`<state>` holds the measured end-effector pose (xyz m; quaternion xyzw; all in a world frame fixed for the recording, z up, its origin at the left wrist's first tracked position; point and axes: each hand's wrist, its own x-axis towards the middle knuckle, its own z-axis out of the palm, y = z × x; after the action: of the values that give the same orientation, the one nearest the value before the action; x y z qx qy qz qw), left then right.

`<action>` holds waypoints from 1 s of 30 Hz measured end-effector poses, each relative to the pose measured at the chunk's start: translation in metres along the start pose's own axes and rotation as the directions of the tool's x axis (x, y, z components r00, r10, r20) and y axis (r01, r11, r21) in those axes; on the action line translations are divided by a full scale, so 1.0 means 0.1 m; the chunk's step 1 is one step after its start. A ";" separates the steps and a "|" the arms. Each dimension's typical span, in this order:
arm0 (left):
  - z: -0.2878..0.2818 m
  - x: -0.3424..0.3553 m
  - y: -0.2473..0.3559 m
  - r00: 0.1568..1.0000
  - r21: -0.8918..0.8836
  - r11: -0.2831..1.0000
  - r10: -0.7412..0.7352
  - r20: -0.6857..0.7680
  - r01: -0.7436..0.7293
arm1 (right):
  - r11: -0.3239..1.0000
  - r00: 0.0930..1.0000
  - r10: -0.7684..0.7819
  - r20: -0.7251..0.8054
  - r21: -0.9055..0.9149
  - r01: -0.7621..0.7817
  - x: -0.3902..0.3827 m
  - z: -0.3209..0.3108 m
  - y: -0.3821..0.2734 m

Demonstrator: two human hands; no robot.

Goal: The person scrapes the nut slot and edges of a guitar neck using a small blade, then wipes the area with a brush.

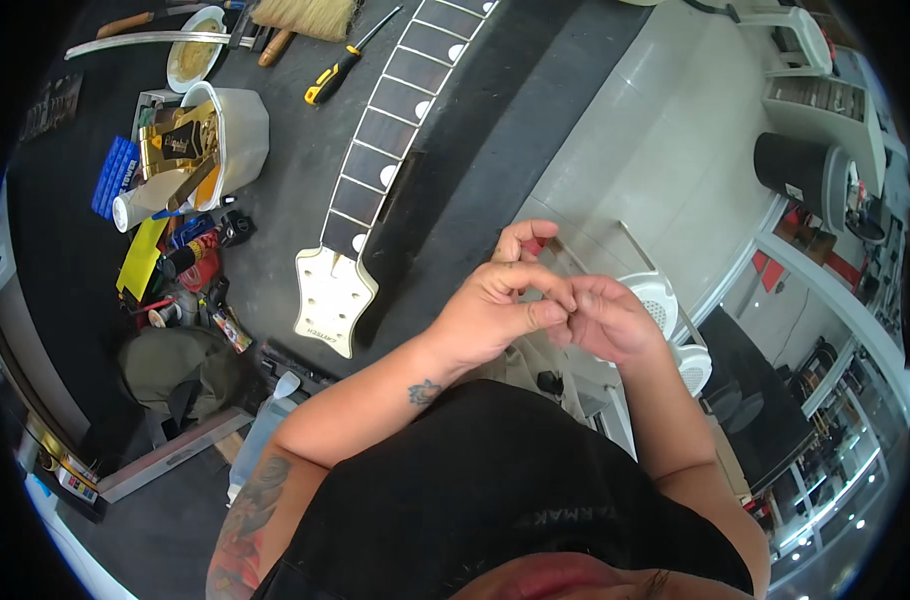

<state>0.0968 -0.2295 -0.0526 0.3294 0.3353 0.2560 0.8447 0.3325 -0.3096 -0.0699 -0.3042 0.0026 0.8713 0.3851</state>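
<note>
My left hand (505, 305) and my right hand (605, 320) meet over the bench's near right edge, thumbs and fingertips pressed together; what lies between them is too small to make out. A small red item (537, 243) shows in my left hand's curled outer fingers. Left of my hands, a white guitar headstock (325, 300) lies on the dark bench (445, 200), its fretted neck (385, 135) with half-round white inlays running toward the far edge. Neither hand touches the guitar.
A yellow-black screwdriver (335, 80) lies beside the neck, near a brush (300, 15). A plastic tub of parts (240, 135), blue case (115, 175), assorted small tools (195, 260) and green bag (175, 365) fill the left. A white chair (655, 305) and black bin (795, 175) stand right.
</note>
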 end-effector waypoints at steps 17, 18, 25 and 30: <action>-0.10 -0.15 -0.39 0.919 -0.032 0.919 -0.391 0.040 0.392 | 0.394 0.616 -0.725 -0.308 -0.919 0.005 1.07 -0.64 -0.55; -0.09 -0.14 -0.38 0.921 -0.043 0.920 -0.387 0.050 0.389 | 0.371 0.543 -0.786 -0.295 -0.928 0.032 1.01 -0.83 -0.53; -0.14 -0.06 -0.36 0.935 -0.026 0.936 -0.350 0.064 0.352 | 0.406 -0.053 -0.914 -0.403 -0.899 -0.167 0.06 -1.61 -1.01; -0.11 0.10 -0.34 0.977 0.265 0.942 -0.215 0.012 0.204 | 0.366 0.099 -0.931 -0.352 -0.888 0.278 0.43 -0.37 -1.15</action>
<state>0.1026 -0.2411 -0.0875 0.4059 0.3820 0.1115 0.8227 0.4073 -0.2084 -0.0960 -0.7598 -0.2354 0.2534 0.5505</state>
